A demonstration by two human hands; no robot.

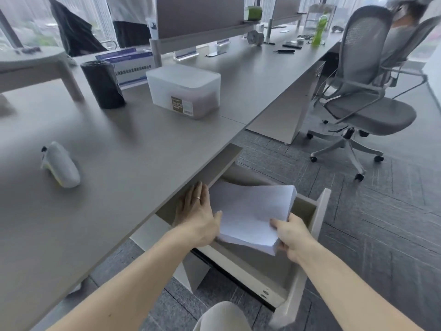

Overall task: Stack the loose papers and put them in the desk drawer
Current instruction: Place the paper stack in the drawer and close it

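Note:
A thick stack of white papers [250, 211] hangs tilted over the open desk drawer [321, 216], which is pulled out from under the grey desk [133, 149]. My left hand [198, 216] grips the stack's left edge, thumb on top and fingers stretched along the side near the desk's edge. My right hand [290, 235] pinches the near right corner, thumb on top. The far end of the stack reaches in under the desktop. The drawer's floor is mostly hidden by the papers.
On the desk stand a frosted plastic box [183, 89], a black cylinder [102, 84] and a white handheld device [63, 166]. Grey office chairs [367, 91] stand on the carpet to the right. People stand at the far left behind the desk.

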